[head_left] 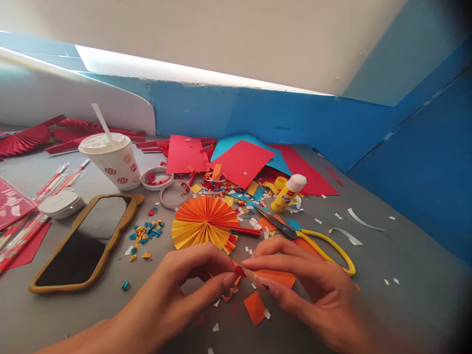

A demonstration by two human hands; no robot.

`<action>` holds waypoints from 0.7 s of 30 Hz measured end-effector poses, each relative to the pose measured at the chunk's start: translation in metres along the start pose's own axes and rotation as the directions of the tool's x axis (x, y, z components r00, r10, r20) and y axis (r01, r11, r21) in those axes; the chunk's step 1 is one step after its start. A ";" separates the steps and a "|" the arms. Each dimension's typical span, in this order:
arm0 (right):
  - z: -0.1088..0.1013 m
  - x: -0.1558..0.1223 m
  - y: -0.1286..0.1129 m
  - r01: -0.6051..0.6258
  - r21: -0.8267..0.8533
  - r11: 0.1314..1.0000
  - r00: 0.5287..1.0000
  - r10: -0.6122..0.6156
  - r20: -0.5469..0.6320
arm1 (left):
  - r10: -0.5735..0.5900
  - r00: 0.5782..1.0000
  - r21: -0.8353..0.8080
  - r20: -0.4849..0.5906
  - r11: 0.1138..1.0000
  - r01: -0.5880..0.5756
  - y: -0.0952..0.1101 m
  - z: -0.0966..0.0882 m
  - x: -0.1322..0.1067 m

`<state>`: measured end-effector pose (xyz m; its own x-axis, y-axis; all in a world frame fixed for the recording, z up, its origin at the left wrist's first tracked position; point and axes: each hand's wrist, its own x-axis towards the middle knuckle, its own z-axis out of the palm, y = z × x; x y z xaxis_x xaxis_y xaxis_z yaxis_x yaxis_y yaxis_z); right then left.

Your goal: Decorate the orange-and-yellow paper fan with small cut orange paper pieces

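Observation:
A small red paper piece (pixel 240 271) is pinched at the fingertips where my two hands meet, low in the middle of the view. My left hand (pixel 201 278) closes on its left side, thumb and index finger nearly together. From the right, my right hand (pixel 304 282) grips it between thumb and fingers; a black cross mark shows on the thumb. Just beyond lies a pleated orange and yellow paper fan (pixel 201 223) with red sticks. Orange paper scraps (pixel 255 308) lie under and beside the fingers. The fingers partly hide the red piece.
Yellow-handled scissors (pixel 344 255) lie open behind my right hand, beside a glue stick (pixel 289 192). Folded blue and yellow bits (pixel 147 232), a phone (pixel 83 243), a cup with straw (pixel 114 162) and tape rolls (pixel 175 194) stand leftward. Red sheets (pixel 241 162) lie behind.

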<state>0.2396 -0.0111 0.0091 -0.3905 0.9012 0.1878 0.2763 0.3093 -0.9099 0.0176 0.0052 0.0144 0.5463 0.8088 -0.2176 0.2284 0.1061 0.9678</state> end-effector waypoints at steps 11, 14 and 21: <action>0.002 0.000 0.001 0.064 -0.067 0.996 0.997 -0.067 -0.042 | 0.233 0.970 0.344 -0.073 0.918 -0.194 -0.008 -0.007 0.002; 0.000 -0.001 0.005 0.076 -0.122 0.990 0.994 -0.084 -0.064 | 0.453 0.889 0.653 -0.071 0.695 -0.301 -0.013 -0.026 0.008; 0.002 0.000 0.012 0.052 -0.170 0.984 0.998 -0.057 -0.023 | 0.327 0.880 0.769 0.346 0.439 -0.465 -0.012 -0.062 0.033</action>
<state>0.2407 -0.0076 -0.0031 -0.3850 0.8891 0.2476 0.4006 0.4027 -0.8230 -0.0166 0.0667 0.0036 0.8338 0.5461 0.0811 0.4654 -0.7743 0.4289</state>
